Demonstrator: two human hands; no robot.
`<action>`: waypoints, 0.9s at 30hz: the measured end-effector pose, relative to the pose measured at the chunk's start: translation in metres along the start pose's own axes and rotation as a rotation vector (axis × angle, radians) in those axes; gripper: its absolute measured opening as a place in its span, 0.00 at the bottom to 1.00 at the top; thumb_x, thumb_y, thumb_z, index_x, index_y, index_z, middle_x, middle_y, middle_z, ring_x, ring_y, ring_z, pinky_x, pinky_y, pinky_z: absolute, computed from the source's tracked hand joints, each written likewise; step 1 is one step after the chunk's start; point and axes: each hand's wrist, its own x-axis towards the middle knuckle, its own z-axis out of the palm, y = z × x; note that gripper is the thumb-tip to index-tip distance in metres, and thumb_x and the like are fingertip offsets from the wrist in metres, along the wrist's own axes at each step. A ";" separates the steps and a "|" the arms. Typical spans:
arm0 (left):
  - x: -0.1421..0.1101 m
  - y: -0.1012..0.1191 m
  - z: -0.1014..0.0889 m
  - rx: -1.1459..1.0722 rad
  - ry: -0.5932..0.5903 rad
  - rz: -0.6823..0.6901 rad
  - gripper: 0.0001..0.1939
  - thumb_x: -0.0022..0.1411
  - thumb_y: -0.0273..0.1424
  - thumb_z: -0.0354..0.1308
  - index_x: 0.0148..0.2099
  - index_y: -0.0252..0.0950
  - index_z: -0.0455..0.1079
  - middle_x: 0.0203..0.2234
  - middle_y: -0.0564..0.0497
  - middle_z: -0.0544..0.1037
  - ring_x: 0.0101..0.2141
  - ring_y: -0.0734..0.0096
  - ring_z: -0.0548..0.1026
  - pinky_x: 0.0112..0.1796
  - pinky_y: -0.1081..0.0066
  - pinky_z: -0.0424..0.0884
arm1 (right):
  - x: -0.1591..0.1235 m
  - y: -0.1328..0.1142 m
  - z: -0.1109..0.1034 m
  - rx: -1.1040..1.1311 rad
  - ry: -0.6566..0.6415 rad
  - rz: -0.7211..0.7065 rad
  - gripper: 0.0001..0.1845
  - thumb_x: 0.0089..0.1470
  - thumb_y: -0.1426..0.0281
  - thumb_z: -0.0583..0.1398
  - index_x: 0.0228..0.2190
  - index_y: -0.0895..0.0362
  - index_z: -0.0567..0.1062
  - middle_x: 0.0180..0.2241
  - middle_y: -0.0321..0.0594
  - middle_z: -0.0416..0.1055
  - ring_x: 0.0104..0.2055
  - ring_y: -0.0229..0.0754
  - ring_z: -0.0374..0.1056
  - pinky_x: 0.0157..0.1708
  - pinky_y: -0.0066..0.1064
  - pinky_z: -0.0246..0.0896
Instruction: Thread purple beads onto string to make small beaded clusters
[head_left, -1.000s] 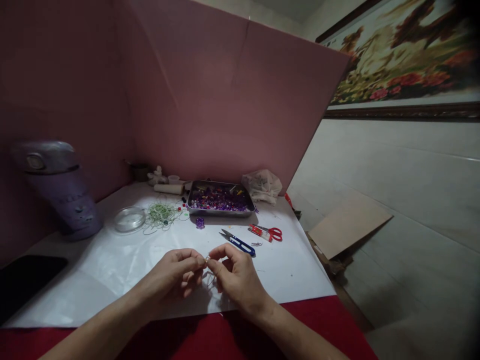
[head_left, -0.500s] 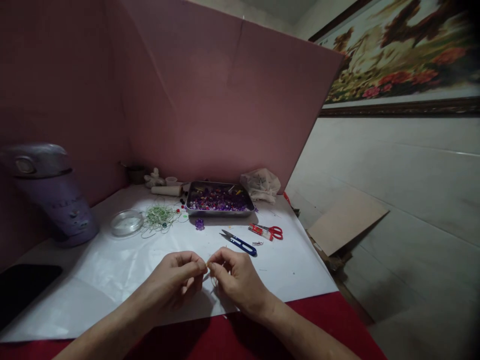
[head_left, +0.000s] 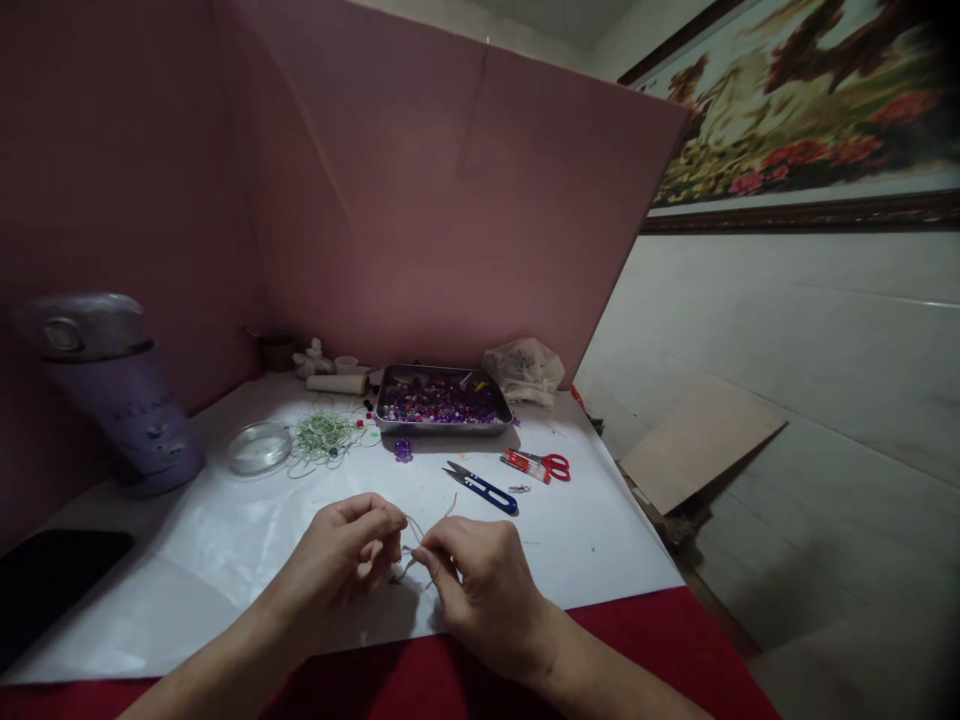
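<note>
Above the front of the white table sheet, my left hand (head_left: 352,550) pinches a thin cord (head_left: 415,528) between thumb and forefinger. The cord runs in a small loop across to my right hand (head_left: 480,580), whose thumb and forefinger are closed on it too. A loose end of cord sticks up over the right knuckles, and another strand dangles between the hands. Just beyond lie the blue thread snips (head_left: 480,487) and a small metal clasp-like piece (head_left: 519,489). What the left hand's other fingers may hold is hidden.
A metal tray of purple beads (head_left: 444,428) stands at the back. Left of it are tangled green cord (head_left: 324,436), a clear round dish (head_left: 259,448) and a purple bottle (head_left: 154,420). Red scissors (head_left: 555,465) lie at right; a dark flat object (head_left: 64,580) sits front left.
My hands have moved apart slightly, the right one a little lower. A loop of cord now shows between the fingertips, with a loose end sticking up. The view has shifted slightly.
</note>
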 end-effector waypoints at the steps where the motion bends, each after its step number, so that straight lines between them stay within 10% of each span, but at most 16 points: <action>1: 0.000 0.000 0.000 -0.013 0.003 -0.007 0.09 0.48 0.30 0.62 0.21 0.34 0.67 0.12 0.56 0.70 0.12 0.84 0.58 0.15 0.80 0.50 | 0.001 0.001 0.001 0.041 -0.013 0.043 0.07 0.55 0.73 0.56 0.26 0.57 0.73 0.22 0.38 0.71 0.23 0.38 0.65 0.25 0.28 0.54; 17: 0.004 -0.011 -0.002 0.040 -0.093 -0.064 0.11 0.50 0.34 0.61 0.22 0.33 0.68 0.12 0.53 0.71 0.11 0.83 0.59 0.14 0.81 0.50 | 0.013 0.013 0.008 0.912 -0.083 0.510 0.06 0.49 0.74 0.55 0.33 0.58 0.65 0.20 0.31 0.69 0.18 0.32 0.61 0.21 0.24 0.56; 27: 0.005 -0.012 -0.003 0.033 -0.141 -0.074 0.07 0.50 0.33 0.61 0.26 0.33 0.71 0.15 0.52 0.74 0.12 0.82 0.62 0.15 0.79 0.51 | 0.023 0.015 -0.009 0.730 -0.154 0.447 0.04 0.49 0.77 0.57 0.24 0.60 0.71 0.18 0.31 0.66 0.19 0.30 0.60 0.19 0.21 0.54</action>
